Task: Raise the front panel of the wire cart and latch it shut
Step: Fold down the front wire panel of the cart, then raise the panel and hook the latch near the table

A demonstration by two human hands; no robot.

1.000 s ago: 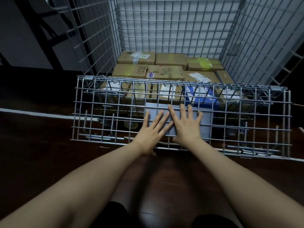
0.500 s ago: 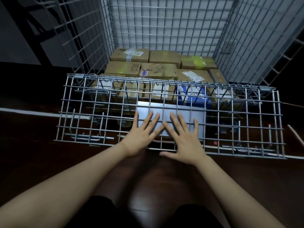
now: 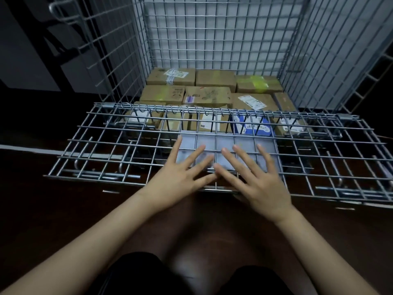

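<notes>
The wire cart (image 3: 212,39) stands in front of me with tall mesh walls at the back and both sides. Its front panel (image 3: 119,143), a grid of steel bars hinged along the cart's front edge, hangs folded down and outward toward me. A grey plate (image 3: 225,143) is fixed at the panel's middle. My left hand (image 3: 180,177) and my right hand (image 3: 255,184) lie side by side over the plate and the panel's near edge, fingers spread, palms down, holding nothing.
Several cardboard boxes (image 3: 208,94) and a blue-and-white package (image 3: 253,126) fill the cart floor. Latch hooks (image 3: 110,176) sit at the panel's left and right near corners. Around the cart is dark floor, with a white line (image 3: 25,147) at left. My knees are at the bottom.
Both hands have slid back toward me, from the plate's middle to the panel's near edge, and spread slightly apart. The panel looks flatter and closer as my view shifted.
</notes>
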